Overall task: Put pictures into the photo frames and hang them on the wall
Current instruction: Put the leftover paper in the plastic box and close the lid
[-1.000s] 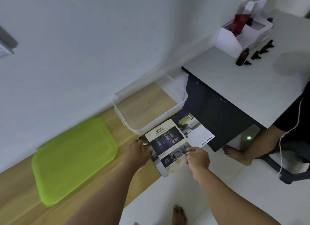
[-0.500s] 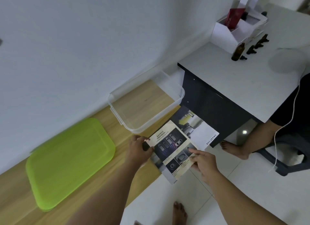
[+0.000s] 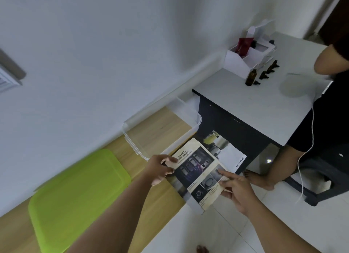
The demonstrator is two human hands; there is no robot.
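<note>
A printed page headed "SAFETY" (image 3: 198, 171), with dark car pictures on it, lies tilted over the front edge of a wooden table (image 3: 156, 198). My left hand (image 3: 160, 168) pinches its upper left corner. My right hand (image 3: 236, 190) holds its right edge, fingers spread on the print. Under it lies a second sheet with a car photo and a white margin (image 3: 224, 150), partly covered. No photo frame shows.
A clear plastic box (image 3: 196, 120) stands on the wood just behind the page. A lime green lid (image 3: 75, 196) lies at left. At right a white desk (image 3: 255, 101) carries an organiser (image 3: 243, 62) and a brown bottle (image 3: 250, 77); another person (image 3: 321, 135) sits there.
Both hands have carried the page a little down and to the right, off the table edge. My right hand has slid along its right edge.
</note>
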